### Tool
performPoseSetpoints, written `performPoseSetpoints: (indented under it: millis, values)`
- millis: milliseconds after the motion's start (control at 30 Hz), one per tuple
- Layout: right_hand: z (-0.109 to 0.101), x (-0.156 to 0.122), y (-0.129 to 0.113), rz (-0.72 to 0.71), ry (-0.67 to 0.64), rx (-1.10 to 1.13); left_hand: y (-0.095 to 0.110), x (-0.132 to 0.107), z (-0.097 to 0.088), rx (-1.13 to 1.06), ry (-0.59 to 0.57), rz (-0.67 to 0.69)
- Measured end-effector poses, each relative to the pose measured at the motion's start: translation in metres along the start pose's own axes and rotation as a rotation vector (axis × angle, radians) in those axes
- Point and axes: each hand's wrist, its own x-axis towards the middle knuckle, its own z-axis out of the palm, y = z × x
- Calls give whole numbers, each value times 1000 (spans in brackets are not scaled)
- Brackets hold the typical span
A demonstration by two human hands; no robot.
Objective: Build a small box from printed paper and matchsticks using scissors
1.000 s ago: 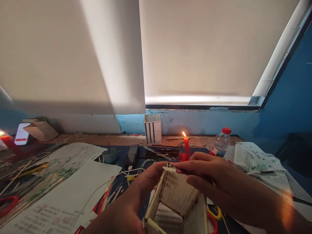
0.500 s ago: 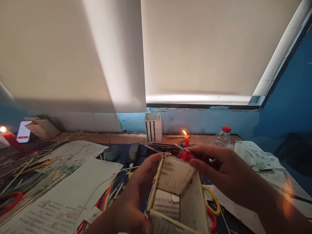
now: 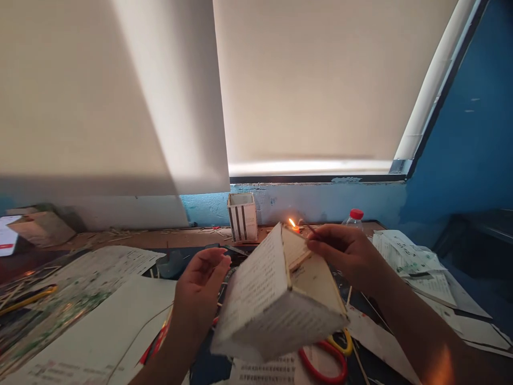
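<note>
A box (image 3: 260, 305) of printed paper, edged with thin sticks, hangs tilted above the desk, its closed bottom turned toward me and blurred by motion. My right hand (image 3: 344, 254) pinches its upper far corner. A thin dark stick (image 3: 310, 229) pokes out of those fingers toward a candle flame (image 3: 292, 223) just behind the box. My left hand (image 3: 200, 286) is left of the box, fingers loosely curved and apart. A gap separates it from the box, and it holds nothing.
A small striped paper box (image 3: 242, 216) and a red-capped bottle (image 3: 355, 216) stand by the blue wall. Printed sheets (image 3: 100, 299) cover the left, more papers (image 3: 404, 256) the right. Scissors with red and yellow handles (image 3: 324, 361) lie under the box. A phone (image 3: 6, 240) sits far left.
My left hand has let go of the box and drawn away to the left. My right hand has lifted and turned the box, so its bottom now faces me instead of its open inside.
</note>
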Motion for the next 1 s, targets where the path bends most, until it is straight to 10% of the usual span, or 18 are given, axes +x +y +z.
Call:
performPoseSetpoints:
  millis: [333, 500, 633, 1000]
  values:
    - [-5, 4, 6, -88, 329, 23, 3, 16, 12, -242, 101, -378]
    - [17, -7, 18, -236, 536, -33, 12, 0, 17, -417, -194, -670]
    - [45, -21, 27, -329, 369, -107, 16, -11, 13, -582, -461, -715]
    - [53, -17, 26, -55, 98, 216, 10, -6, 10, -451, -316, -669]
